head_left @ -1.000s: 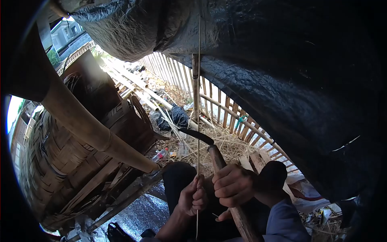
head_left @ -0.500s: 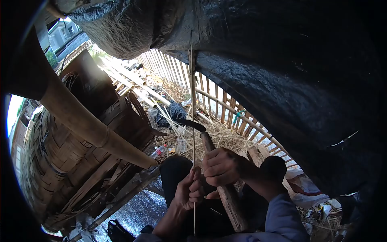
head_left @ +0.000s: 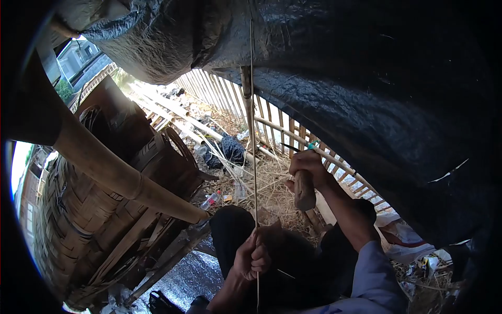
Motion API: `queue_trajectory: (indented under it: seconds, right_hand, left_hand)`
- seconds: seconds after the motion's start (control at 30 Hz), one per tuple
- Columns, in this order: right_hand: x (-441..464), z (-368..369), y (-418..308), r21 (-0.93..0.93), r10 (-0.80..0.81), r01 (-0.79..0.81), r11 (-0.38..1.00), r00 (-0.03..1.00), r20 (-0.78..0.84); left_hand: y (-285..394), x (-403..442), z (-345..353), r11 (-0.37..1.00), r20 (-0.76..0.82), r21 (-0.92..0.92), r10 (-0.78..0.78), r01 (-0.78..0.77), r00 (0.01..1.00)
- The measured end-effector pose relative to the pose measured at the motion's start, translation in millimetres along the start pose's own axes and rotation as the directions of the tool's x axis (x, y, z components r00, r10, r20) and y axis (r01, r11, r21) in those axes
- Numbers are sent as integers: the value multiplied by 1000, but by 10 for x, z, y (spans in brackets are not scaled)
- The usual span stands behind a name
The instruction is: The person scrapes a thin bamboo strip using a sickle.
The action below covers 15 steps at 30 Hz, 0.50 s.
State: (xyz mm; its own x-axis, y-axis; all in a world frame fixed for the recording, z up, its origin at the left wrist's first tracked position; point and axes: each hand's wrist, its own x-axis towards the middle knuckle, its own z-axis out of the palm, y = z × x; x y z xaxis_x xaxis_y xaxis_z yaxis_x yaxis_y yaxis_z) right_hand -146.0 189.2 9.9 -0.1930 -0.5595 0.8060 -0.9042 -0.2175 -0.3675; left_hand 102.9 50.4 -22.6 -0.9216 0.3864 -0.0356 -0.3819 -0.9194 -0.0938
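My left hand (head_left: pixel 252 257) is closed round a long thin strip (head_left: pixel 255 193), held upright between my knees. The strip runs from below the fist up across the dark sheeting. Up and to the right, my right hand (head_left: pixel 307 166) grips the wooden handle (head_left: pixel 304 191) of a curved knife. The handle's butt points toward me. Only a short dark part of the blade (head_left: pixel 289 148) shows beyond the fist, apart from the strip.
A woven bamboo basket (head_left: pixel 78 209) and a thick bamboo pole (head_left: pixel 104 162) are at the left. Dark sheeting (head_left: pixel 366 99) hangs overhead and right. Beyond are a slatted fence (head_left: pixel 293 137), straw (head_left: pixel 277 183), a black bag (head_left: pixel 231 149) and a plastic bottle (head_left: pixel 211 200).
My right hand has moved up and away from my left hand with the knife, whose handle has swung round to point toward me. My left hand still holds the strip.
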Motion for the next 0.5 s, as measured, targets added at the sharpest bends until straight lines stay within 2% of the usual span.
queue_trajectory:
  seconds: [0.03,0.07,0.13,0.17,0.2,0.27,0.3,0.33,0.37,0.4,0.47,0.5]
  right_hand:
    - [19,-49,-46,52,-87,89,995,995,-46]
    - [2,-71,-121,38,-87,91,995,993,-85]
    - [-2,-80,-243,222,30,11,975,983,-183]
    - [-99,-33,-240,330,160,-82,940,963,-216]
    - [-136,-26,-251,325,162,-83,942,962,-221]
    - [-212,21,-270,348,368,-262,900,884,-287]
    - [-269,24,-257,373,435,-327,868,864,-254]
    - [-277,78,-280,380,432,-321,868,865,-256]
    - [-273,82,-300,361,472,-370,856,844,-253]
    - [-257,45,-295,333,511,-422,844,821,-255]
    - [-244,100,-303,561,682,-496,663,709,-179]
    - [-200,74,-319,501,688,-544,673,709,-155]
  left_hand:
    - [75,45,28,1000,78,0,14,-14,997]
    - [83,32,27,999,148,-27,39,-36,988]
    - [150,84,139,993,16,73,91,-92,996]
    - [219,95,167,991,37,96,88,-92,995]
    - [279,85,190,988,47,125,84,-89,995]
    - [377,81,282,974,40,191,114,-120,993]
    - [436,70,381,926,-89,347,193,-151,977]
    - [500,44,464,854,-201,495,288,-157,936]
    - [593,47,521,814,-131,557,282,-165,950]
    - [666,75,621,814,-167,553,320,-180,932]
    - [899,153,730,770,-122,601,356,-216,927]
    - [984,240,810,733,-153,643,407,-222,901]
